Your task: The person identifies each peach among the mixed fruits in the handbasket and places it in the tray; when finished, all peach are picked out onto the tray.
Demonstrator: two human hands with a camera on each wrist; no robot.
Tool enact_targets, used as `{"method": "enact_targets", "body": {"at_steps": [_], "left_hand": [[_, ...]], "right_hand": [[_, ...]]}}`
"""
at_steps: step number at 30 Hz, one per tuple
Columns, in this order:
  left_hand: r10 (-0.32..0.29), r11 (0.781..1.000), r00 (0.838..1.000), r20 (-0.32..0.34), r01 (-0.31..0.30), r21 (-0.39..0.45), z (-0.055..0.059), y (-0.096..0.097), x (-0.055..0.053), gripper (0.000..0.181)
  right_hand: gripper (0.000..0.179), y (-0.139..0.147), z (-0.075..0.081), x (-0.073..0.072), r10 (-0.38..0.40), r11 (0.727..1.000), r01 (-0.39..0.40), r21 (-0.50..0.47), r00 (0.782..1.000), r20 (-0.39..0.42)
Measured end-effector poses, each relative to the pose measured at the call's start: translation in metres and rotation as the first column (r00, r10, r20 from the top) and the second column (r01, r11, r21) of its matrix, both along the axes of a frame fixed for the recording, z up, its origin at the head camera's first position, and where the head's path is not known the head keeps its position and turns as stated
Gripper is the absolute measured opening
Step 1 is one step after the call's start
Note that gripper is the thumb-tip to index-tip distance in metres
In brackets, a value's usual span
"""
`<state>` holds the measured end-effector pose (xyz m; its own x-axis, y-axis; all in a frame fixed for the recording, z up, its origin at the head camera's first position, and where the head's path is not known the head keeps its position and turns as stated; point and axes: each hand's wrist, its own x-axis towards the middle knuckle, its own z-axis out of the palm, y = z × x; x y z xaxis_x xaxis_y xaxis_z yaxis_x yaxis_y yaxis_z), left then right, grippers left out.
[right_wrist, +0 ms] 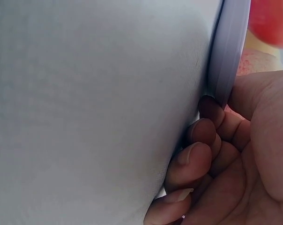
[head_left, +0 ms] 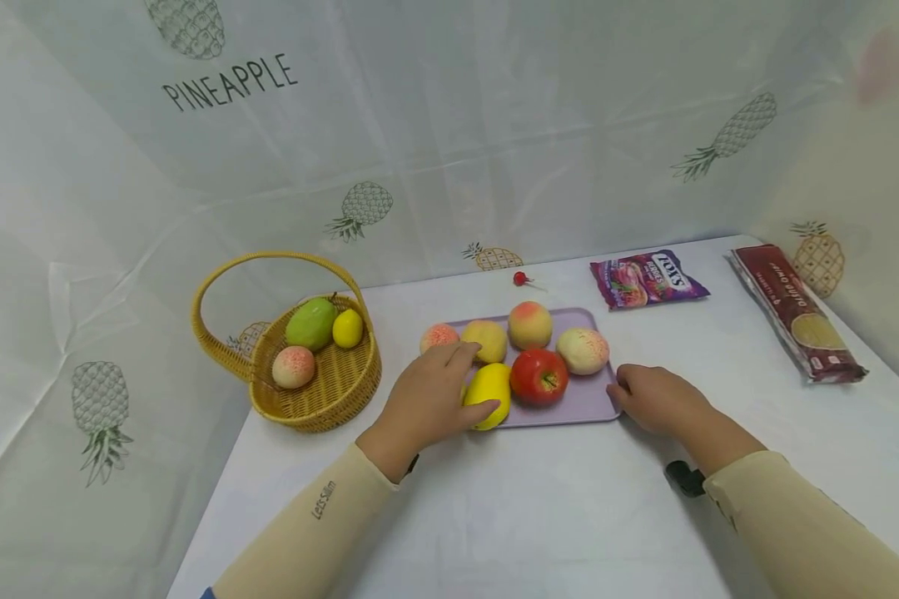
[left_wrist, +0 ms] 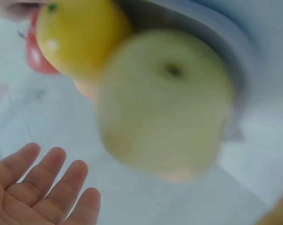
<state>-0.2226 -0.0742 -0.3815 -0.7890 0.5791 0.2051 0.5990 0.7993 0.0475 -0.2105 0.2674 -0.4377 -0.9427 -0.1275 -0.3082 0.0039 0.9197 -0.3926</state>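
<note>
A lilac tray holds several fruits: a red apple, peaches and a smooth yellow fruit. My left hand hovers over the tray's left end, its fingers spread and straight, the thumb overlapping the yellow fruit in the head view. In the left wrist view, a pale green-yellow fruit looms near that palm, mostly hidden from the head view. At the right front corner, my right hand pinches the tray's rim, thumb above and fingers curled beneath.
A wicker basket with a tall handle stands left, holding a green fruit, a lemon and a peach. Behind the tray lies a cherry. A purple snack bag and a red-brown packet lie back right.
</note>
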Motion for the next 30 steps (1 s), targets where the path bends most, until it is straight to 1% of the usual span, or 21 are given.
{"method": "enact_targets", "body": {"at_steps": [2, 5, 9, 11, 16, 19, 25, 28, 30], "left_hand": [[0.024, 1.000, 1.000, -0.018, -0.023, 0.012, 0.001, -0.014, -0.001, 0.079], [0.068, 0.997, 0.997, -0.029, -0.067, 0.044, 0.002, -0.033, -0.003, 0.078], [0.125, 0.989, 0.992, -0.012, -0.124, 0.075, 0.003, -0.054, -0.005, 0.081], [0.139, 0.987, 0.990, -0.007, -0.138, 0.080, 0.004, -0.061, -0.007, 0.082], [0.164, 0.984, 0.986, -0.017, -0.162, 0.073, 0.008, -0.073, -0.012, 0.082], [0.192, 0.979, 0.981, -0.012, -0.190, 0.069, 0.010, -0.078, -0.014, 0.083], [0.245, 0.967, 0.970, -0.005, -0.244, 0.070, 0.013, -0.089, -0.019, 0.083], [0.275, 0.960, 0.961, -0.009, -0.275, 0.058, 0.013, -0.096, -0.023, 0.083], [0.306, 0.951, 0.952, -0.003, -0.305, 0.045, 0.014, -0.101, -0.026, 0.083]], "right_hand": [[0.040, 0.000, 0.000, 0.000, 0.000, 1.000, 0.000, 0.003, 1.000, -0.002], [0.041, 0.001, -0.001, 0.000, 0.002, 1.000, -0.002, 0.004, 1.000, -0.001], [0.038, 0.000, 0.000, 0.000, 0.010, 1.000, -0.010, 0.001, 1.000, -0.004], [0.038, 0.001, 0.000, 0.000, 0.014, 1.000, -0.013, 0.002, 1.000, -0.012], [0.036, 0.001, -0.002, -0.002, 0.018, 1.000, -0.018, -0.004, 0.999, -0.030], [0.035, 0.001, -0.002, -0.001, 0.018, 1.000, -0.019, -0.007, 0.999, -0.035], [0.030, 0.000, 0.000, -0.002, 0.017, 1.000, -0.017, -0.012, 1.000, -0.016], [0.032, 0.001, 0.000, -0.002, 0.013, 1.000, -0.013, -0.013, 1.000, -0.005], [0.033, 0.001, -0.001, -0.002, 0.014, 1.000, -0.014, -0.015, 1.000, -0.001]]}}
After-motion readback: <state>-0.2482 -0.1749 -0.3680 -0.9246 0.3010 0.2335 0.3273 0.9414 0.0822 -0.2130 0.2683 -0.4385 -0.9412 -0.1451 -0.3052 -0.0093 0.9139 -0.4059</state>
